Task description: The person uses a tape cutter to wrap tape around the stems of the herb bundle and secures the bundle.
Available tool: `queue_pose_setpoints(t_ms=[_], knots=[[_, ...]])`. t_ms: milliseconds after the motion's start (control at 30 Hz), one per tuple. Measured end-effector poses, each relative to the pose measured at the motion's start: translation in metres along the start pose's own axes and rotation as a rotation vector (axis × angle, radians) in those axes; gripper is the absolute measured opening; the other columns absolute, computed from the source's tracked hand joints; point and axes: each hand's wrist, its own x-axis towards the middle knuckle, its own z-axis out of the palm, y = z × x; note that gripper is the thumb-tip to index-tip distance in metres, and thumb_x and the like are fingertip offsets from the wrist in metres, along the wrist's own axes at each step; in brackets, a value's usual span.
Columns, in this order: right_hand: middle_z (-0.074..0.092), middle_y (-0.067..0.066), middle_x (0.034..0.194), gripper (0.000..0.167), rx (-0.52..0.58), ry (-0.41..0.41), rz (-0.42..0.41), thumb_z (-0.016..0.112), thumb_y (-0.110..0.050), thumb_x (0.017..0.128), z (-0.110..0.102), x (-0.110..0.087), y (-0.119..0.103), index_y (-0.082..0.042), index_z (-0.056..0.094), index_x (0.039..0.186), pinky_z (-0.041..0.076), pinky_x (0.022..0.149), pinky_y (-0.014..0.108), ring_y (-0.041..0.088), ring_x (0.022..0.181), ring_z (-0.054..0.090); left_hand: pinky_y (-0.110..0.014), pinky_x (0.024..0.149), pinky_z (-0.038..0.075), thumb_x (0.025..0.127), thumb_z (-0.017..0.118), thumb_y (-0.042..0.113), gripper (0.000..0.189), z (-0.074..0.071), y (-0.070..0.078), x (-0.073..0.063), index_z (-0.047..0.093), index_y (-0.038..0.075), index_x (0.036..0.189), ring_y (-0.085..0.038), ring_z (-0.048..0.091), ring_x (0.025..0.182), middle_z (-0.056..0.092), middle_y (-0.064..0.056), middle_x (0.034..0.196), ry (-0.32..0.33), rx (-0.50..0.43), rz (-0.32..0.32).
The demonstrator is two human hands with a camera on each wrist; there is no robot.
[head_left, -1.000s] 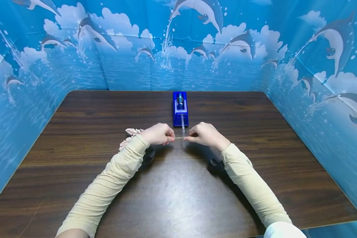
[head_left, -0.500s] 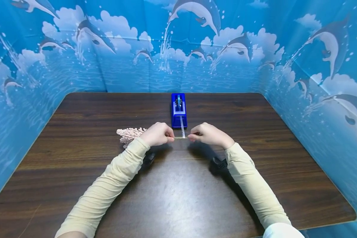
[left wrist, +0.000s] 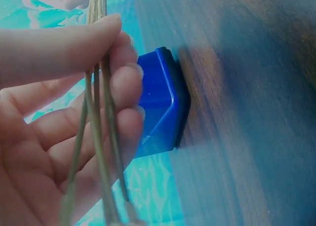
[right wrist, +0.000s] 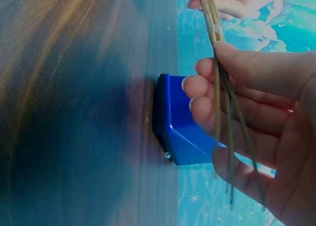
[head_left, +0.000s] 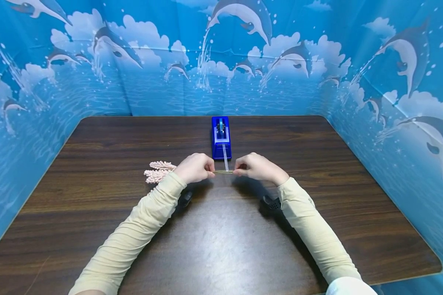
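Note:
Several thin, greenish-brown stems (left wrist: 96, 117) run level between the two hands, topped on the left by pale pink flower sprigs (head_left: 158, 172). My left hand (head_left: 196, 168) pinches the stems below the flowers, thumb laid across them. Farther along, my right hand (head_left: 257, 169) pinches the same bundle, and loose stem ends (right wrist: 230, 162) fan out across its palm. A strip of clear tape (head_left: 225, 159) stretches from the blue tape dispenser (head_left: 221, 139) to the bundle, meeting it in the gap between the hands.
The dispenser stands near the far edge of the dark wood table (head_left: 221, 246). Behind and to the sides hangs a blue dolphin-print curtain (head_left: 151, 86). Dark devices (head_left: 271, 203) sit under both wrists.
My right hand has shifted slightly right, away from the tape's end, so more stem shows between the hands. The pink sprigs have turned and show more beside the left hand.

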Motion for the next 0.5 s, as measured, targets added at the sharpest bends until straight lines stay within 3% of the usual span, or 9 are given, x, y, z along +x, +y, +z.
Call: queue_pose_setpoints(t_ms=[300, 500], knots=[[0.061, -0.005, 0.068, 0.016, -0.082, 0.055, 0.043, 0.069, -0.024, 0.089, 0.0025, -0.0003, -0.0018, -0.012, 0.067, 0.079, 0.04, 0.056, 0.023, 0.004, 0.059, 0.048, -0.029, 0.065, 0.045, 0.078, 0.077, 0.015, 0.014, 0.0012, -0.0009, 0.0011, 0.065, 0.009, 0.076, -0.013, 0.056, 0.067, 0.064, 0.0, 0.07, 0.015, -0.028, 0.003], [0.06, -0.004, 0.067, 0.016, -0.095, 0.064, 0.032, 0.069, -0.022, 0.089, 0.003, 0.0005, -0.0015, -0.01, 0.065, 0.079, 0.039, 0.054, 0.023, 0.005, 0.058, 0.047, -0.025, 0.059, 0.04, 0.09, 0.066, 0.023, 0.02, 0.0023, -0.0035, 0.0014, 0.064, 0.009, 0.075, -0.01, 0.052, 0.059, 0.06, 0.002, 0.063, -0.031, -0.099, -0.007]])
